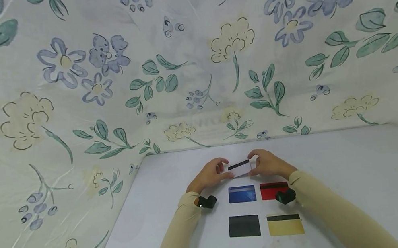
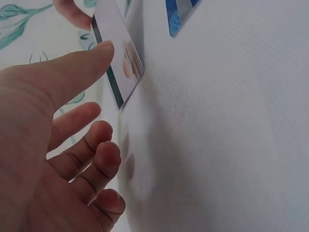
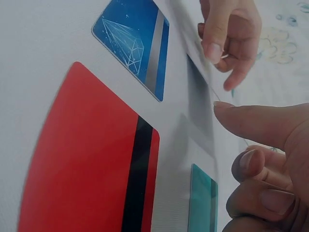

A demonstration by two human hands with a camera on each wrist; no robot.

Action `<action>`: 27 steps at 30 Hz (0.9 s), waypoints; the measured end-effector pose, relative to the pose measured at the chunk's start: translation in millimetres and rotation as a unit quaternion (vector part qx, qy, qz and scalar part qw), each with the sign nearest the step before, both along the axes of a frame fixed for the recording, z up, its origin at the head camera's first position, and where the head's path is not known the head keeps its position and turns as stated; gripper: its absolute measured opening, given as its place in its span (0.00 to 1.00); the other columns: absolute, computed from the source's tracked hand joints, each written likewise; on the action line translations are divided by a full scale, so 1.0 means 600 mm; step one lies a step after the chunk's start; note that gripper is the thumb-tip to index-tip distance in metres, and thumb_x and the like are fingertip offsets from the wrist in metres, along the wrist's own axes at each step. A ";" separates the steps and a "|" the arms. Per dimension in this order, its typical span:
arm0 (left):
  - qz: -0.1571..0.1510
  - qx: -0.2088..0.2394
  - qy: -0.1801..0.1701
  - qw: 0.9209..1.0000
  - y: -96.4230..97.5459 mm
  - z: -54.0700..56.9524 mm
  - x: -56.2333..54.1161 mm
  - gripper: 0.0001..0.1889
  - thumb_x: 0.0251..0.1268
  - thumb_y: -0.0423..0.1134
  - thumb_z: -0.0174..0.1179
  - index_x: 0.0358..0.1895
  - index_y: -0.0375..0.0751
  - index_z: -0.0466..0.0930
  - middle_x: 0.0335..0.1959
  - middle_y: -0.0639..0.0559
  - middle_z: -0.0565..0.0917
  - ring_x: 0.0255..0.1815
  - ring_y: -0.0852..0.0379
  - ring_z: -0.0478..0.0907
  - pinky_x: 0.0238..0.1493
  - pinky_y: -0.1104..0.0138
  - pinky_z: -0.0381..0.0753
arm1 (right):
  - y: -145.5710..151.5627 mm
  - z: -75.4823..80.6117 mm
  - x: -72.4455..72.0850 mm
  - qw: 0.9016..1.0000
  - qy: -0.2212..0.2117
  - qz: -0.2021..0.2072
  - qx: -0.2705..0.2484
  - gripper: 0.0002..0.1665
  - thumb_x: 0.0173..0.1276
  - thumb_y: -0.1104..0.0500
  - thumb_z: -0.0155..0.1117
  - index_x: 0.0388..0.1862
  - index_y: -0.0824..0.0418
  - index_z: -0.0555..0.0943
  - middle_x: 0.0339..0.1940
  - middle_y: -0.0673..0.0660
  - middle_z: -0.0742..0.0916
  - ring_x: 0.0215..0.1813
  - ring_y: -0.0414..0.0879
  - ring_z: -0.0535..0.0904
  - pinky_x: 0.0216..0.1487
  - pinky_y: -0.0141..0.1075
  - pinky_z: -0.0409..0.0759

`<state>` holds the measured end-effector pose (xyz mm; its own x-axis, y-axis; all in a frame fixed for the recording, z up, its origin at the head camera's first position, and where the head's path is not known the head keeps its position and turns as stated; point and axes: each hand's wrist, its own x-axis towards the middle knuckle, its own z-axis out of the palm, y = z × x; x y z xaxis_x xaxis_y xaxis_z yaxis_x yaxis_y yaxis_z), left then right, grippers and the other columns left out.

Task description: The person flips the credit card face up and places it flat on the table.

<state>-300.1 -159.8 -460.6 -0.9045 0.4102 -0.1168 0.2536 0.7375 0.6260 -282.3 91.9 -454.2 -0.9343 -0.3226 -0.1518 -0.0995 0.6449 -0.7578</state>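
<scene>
A white card (image 1: 239,169) with a black stripe along its top is tilted up over the far part of the table. My right hand (image 1: 269,164) holds its right end, index finger at the upper corner and thumb at the lower one. My left hand (image 1: 209,175) is at the opposite end, thumb tip at the lower left corner. In the left wrist view that thumb overlaps the card (image 2: 126,63), which shows a small picture, while the other fingers stay apart, loosely bent. Below the right hand (image 3: 270,159) lies a teal card (image 3: 203,200), hidden in the head view.
Nearer me on the white table (image 1: 152,230) lie a blue card (image 1: 242,194), a red card (image 1: 269,189) partly covered by the right wrist camera (image 1: 286,196), a black card (image 1: 244,226) and a gold card (image 1: 285,226). Flowered cloth (image 1: 193,68) rises behind the table.
</scene>
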 end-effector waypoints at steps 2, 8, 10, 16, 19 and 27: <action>-0.007 0.003 0.003 1.000 0.004 0.002 -0.001 0.30 0.64 0.52 0.72 0.65 0.44 0.77 0.43 0.50 0.77 0.43 0.55 0.73 0.43 0.66 0.74 | 0.000 0.001 0.000 1.000 0.000 0.000 0.001 0.35 0.61 0.57 0.78 0.65 0.63 0.75 0.27 0.55 0.81 0.29 0.45 0.74 0.32 0.34 0.73; -0.033 0.008 0.008 0.999 0.018 0.013 -0.001 0.29 0.65 0.51 0.71 0.66 0.43 0.77 0.45 0.48 0.77 0.40 0.55 0.73 0.38 0.68 0.74 | 0.002 0.006 -0.001 1.000 0.003 0.008 -0.002 0.35 0.61 0.57 0.78 0.65 0.64 0.75 0.25 0.55 0.81 0.26 0.45 0.74 0.31 0.34 0.72; -0.042 0.008 0.012 0.999 0.022 0.016 0.000 0.30 0.65 0.51 0.71 0.66 0.42 0.76 0.45 0.47 0.78 0.40 0.56 0.73 0.37 0.68 0.74 | 0.003 0.009 -0.001 1.000 0.008 0.014 -0.002 0.36 0.62 0.57 0.78 0.65 0.64 0.75 0.24 0.55 0.81 0.26 0.45 0.74 0.30 0.34 0.72; -0.066 0.004 0.023 0.998 0.031 0.025 0.000 0.30 0.66 0.50 0.70 0.67 0.41 0.76 0.45 0.47 0.79 0.39 0.56 0.74 0.37 0.69 0.74 | 0.001 0.016 0.000 1.000 0.016 0.020 0.003 0.35 0.62 0.56 0.78 0.65 0.64 0.75 0.25 0.54 0.80 0.26 0.44 0.74 0.29 0.33 0.72; -0.076 0.001 0.031 0.997 0.034 0.027 -0.002 0.30 0.66 0.50 0.69 0.67 0.40 0.76 0.44 0.47 0.79 0.38 0.57 0.73 0.37 0.70 0.74 | -0.001 0.018 0.000 1.000 0.017 0.016 0.005 0.35 0.62 0.57 0.78 0.65 0.64 0.75 0.25 0.54 0.80 0.26 0.44 0.73 0.30 0.33 0.72; -0.100 -0.007 0.040 0.994 0.043 0.033 -0.003 0.32 0.66 0.48 0.71 0.68 0.37 0.75 0.44 0.46 0.78 0.38 0.57 0.73 0.37 0.70 0.72 | 0.002 0.021 0.000 1.000 0.023 0.020 0.003 0.35 0.63 0.57 0.77 0.66 0.64 0.75 0.25 0.54 0.80 0.26 0.44 0.73 0.29 0.33 0.72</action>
<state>-302.0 -134.3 -440.7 -0.8122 0.5808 -0.0546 0.4440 0.6761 0.5880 -282.5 93.2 -441.4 -0.9268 -0.3590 -0.1104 -0.1604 0.6441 -0.7480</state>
